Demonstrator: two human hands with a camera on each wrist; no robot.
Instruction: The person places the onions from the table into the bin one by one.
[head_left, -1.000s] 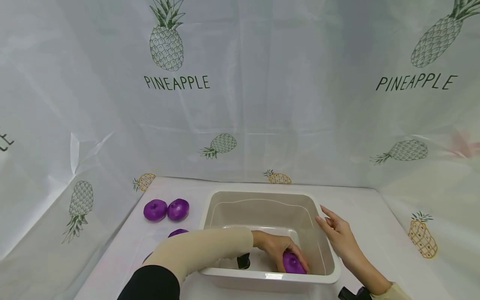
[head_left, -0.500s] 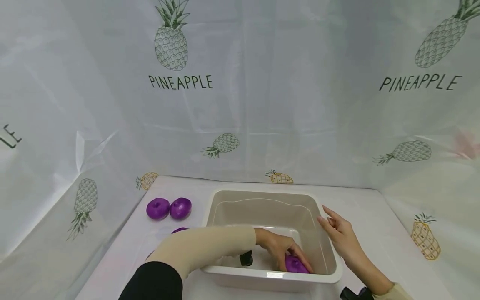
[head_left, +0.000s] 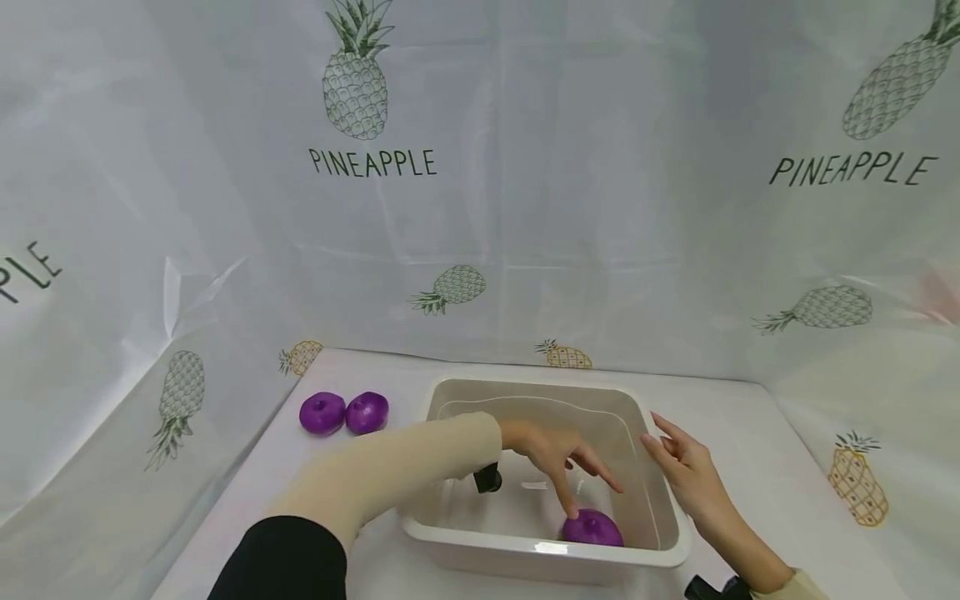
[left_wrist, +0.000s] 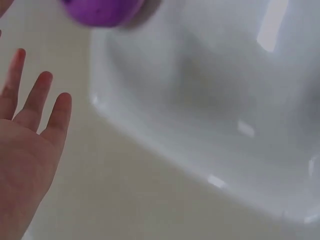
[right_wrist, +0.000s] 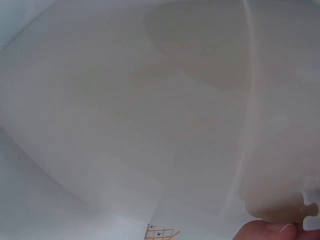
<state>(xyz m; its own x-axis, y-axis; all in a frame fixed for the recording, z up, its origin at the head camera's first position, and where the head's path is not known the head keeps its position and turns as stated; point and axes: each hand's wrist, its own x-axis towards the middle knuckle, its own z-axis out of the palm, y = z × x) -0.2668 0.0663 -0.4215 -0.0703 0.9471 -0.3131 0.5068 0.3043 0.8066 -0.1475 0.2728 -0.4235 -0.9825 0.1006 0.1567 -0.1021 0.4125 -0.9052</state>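
Note:
In the head view my left hand [head_left: 558, 454] reaches into a beige plastic bin [head_left: 540, 550], fingers spread over a purple onion [head_left: 592, 527]. The onion lies on the bin floor in the near right corner, and the thumb tip overlaps its top. The left wrist view has the left fingers [left_wrist: 34, 102] extended beside the bin's inner wall, with part of the onion [left_wrist: 102, 10] at the upper edge. Holding nothing, my right hand [head_left: 690, 471] has its thumb and forefinger at the bin's right rim. Only a fingertip [right_wrist: 267, 231] of it appears low in the right wrist view.
Two more purple onions [head_left: 345, 413] sit side by side on the white table [head_left: 720, 400] left of the bin. The left sleeve [head_left: 405, 458] crosses the bin's left rim. Behind hangs a white pineapple-print sheet [head_left: 570, 250].
My left hand has let go of the onion and lifted up off it with fingers spreading. The onion stays in the bin's near right corner. The right hand keeps its place at the rim.

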